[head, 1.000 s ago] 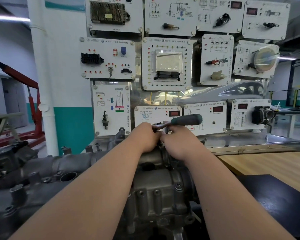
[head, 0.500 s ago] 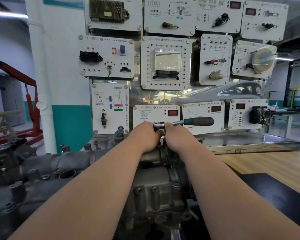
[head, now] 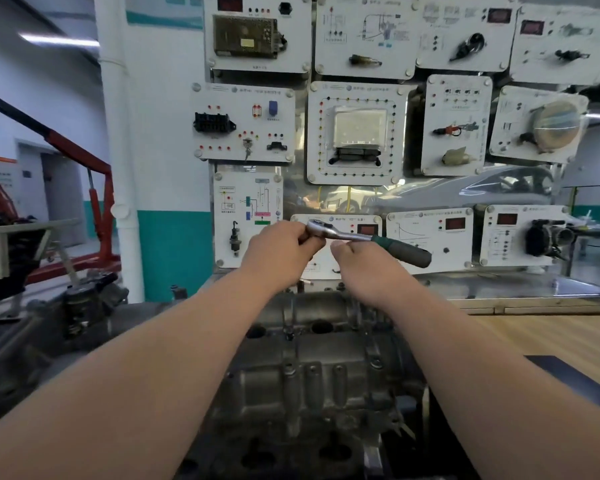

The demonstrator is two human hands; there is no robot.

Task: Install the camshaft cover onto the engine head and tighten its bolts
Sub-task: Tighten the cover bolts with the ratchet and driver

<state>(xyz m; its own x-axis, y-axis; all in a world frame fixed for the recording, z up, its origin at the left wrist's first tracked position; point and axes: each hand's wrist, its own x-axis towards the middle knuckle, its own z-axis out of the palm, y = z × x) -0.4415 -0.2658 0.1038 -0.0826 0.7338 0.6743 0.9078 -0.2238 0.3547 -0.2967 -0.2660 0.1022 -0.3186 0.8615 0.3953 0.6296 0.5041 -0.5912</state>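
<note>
The camshaft cover sits on the engine, directly below both hands. The ratchet, which was held low at the cover's far edge half a second ago, has been lifted clear above that edge, with its green handle pointed right. Its head is gripped by the left hand. The right hand is curled just under the shaft, but whether it holds the shaft cannot be told. That bolt is probably finished with, and the tool is likely being moved to another.

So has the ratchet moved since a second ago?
Yes. The ratchet has risen: its head was level with the bottom edge of the small display panel behind it and now sits near that panel's top, clear above the engine.
</note>
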